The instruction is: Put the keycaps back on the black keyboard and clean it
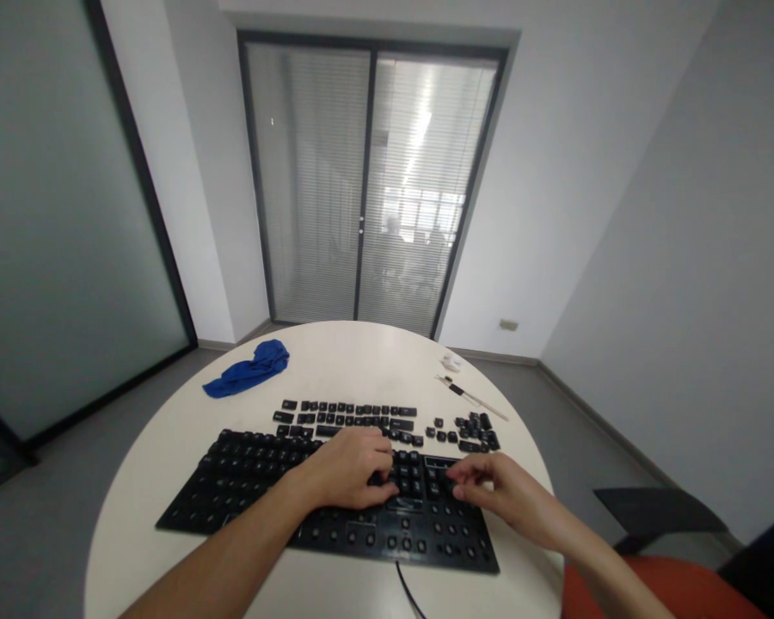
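Note:
A black keyboard (322, 537) lies on the table with its cable side toward me. Its far rows carry keycaps, while much of the near part shows bare switch mounts. My left hand (354, 468) rests on the middle of the keyboard, thumb apart from the bent fingers, with nothing visible in it. At the right-hand key block, my right hand (494, 486) has thumb and fingertips pinched around what looks like a black keycap, partly hidden by the fingers. Loose keycaps (341, 419) lie in rows beyond the keyboard, and a pile of keycaps (481, 430) sits to the right.
A blue cloth (251, 371) lies on the far left of the round table (354, 348). Toward the far right are a thin stick-like tool (470, 395) and a small white item (452, 362). A cable (409, 589) runs toward me. A red chair (651, 589) stands at the right.

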Motion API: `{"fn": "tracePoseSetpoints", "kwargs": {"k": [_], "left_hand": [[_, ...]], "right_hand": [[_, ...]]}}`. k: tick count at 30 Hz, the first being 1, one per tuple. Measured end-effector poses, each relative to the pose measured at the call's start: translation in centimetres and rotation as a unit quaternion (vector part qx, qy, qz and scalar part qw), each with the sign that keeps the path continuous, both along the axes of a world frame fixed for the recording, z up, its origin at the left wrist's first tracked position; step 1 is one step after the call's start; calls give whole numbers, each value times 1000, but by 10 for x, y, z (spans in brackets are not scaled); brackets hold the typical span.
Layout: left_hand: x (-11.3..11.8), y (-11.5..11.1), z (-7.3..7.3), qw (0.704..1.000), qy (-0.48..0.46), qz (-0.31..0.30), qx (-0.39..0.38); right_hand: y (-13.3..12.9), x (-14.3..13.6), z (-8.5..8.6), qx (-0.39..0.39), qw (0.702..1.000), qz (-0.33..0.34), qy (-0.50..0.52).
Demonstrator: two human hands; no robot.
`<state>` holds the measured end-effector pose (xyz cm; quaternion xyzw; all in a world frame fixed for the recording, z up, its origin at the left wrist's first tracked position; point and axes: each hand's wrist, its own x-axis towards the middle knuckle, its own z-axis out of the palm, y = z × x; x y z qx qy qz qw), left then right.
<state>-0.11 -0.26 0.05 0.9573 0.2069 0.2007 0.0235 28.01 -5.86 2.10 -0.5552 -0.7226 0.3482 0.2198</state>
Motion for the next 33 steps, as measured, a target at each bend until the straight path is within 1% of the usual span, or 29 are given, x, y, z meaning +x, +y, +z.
{"fn": "tracePoseSetpoints", "kwargs": {"k": [8,11,15,19,23,28,31,33], "left_hand": [[0,1,-2,1000,0,0,6],[0,1,-1,1000,2,2,6],[0,0,0,1000,7,6,6],[0,0,1,1000,7,2,9],[0,0,1,1000,5,4,7],[0,0,0,1000,4,6,2],[-1,0,-1,1000,3,4,4],[-1,1,-2,1000,3,6,5]], "right_hand": [[-5,-4,-5,73,996,18,-39],[-7,-6,-1,98,992,36,-76],[-9,-9,6,111,983,61,-129],[-8,-15,10,130,969,98,-187],[-5,-22,15,130,956,126,-229],[-4,-25,21,118,955,109,-250],[-1,-24,21,108,958,94,-249],[2,-22,19,109,958,97,-247]]}}
